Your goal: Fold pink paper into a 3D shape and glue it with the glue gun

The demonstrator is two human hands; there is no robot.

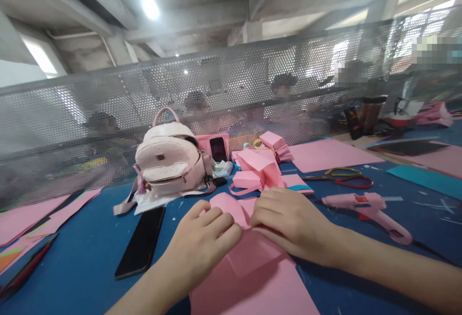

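"Gripping anything?"
"Left hand (207, 233), right hand (288, 223) — both curled nearly closed on folded pink paper (250, 252), over the pink sheet (252, 295)."
"Handling?"
"Probably best: level edges, light even pressure."

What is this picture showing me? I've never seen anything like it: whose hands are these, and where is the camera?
There's no machine here, just a person's bare hands. The camera is worn on the person's head, looking forward and down. The left hand and right hand hold a folded pink paper above a larger pink sheet. On the blue table, a black phone lies on the left; a pale backpack sits further back. Scissors and a pink glue gun lie on the right. Behind stands a perforated screen.
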